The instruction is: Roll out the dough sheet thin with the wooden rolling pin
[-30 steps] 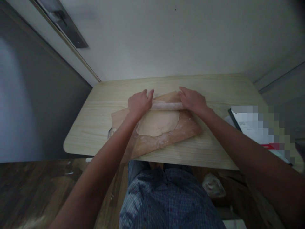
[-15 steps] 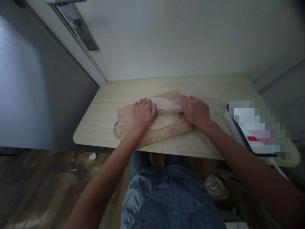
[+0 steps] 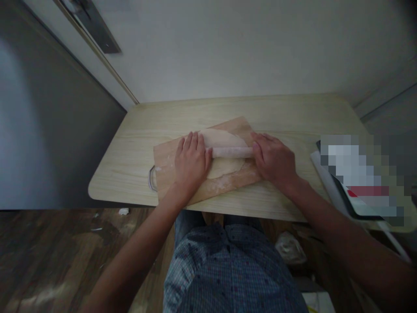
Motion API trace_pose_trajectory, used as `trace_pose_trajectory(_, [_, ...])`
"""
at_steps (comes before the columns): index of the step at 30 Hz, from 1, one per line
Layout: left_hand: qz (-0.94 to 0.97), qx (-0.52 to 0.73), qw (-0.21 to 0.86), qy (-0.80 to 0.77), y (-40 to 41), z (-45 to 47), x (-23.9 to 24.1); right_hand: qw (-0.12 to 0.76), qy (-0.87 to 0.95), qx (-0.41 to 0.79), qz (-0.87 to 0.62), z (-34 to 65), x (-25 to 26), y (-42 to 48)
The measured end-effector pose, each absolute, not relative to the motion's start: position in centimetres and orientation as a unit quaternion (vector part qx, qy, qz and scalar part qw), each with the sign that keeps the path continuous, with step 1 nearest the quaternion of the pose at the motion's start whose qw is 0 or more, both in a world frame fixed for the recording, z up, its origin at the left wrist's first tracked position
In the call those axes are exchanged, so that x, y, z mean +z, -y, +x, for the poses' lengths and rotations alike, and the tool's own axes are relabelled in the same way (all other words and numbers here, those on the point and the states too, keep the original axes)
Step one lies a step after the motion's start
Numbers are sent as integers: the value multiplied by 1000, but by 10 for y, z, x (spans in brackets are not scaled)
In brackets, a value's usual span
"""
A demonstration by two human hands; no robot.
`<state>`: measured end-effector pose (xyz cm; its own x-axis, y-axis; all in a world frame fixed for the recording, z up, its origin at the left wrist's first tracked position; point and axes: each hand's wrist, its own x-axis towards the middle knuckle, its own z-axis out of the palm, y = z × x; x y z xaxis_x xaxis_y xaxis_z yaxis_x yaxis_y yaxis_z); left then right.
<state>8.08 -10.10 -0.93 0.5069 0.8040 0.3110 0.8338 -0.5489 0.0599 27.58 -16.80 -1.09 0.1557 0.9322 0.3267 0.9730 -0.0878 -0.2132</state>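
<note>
A pale rolling pin (image 3: 232, 152) lies across a flattened sheet of dough (image 3: 224, 167) on a wooden cutting board (image 3: 213, 187). My left hand (image 3: 192, 158) covers the pin's left end, holding it under the palm and thumb while the fingers reach forward over the dough's edge. Wrapped round the right end is my right hand (image 3: 273, 158), its fingers closed. Dough shows on both the far and near sides of the pin. Flour dusts the board's near part. Both pin ends are hidden by my hands.
The board, with a metal handle (image 3: 151, 178) at its left, rests on a light wooden table (image 3: 124, 152). At the right lies a dark-edged flat thing (image 3: 340, 195), mostly blurred out. A white wall (image 3: 228, 52) stands behind the table. A plastic bag (image 3: 289, 248) sits below.
The rolling pin has come slightly nearer to me over the dough, baring more of its far side. My left fingers are straighter. The camera view has shifted a little.
</note>
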Motion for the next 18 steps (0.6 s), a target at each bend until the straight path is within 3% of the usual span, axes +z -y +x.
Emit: trace_pose_trajectory(18, [-838, -60, -34, 541, 50, 112, 12, 76, 585, 49, -806, 295, 9, 97])
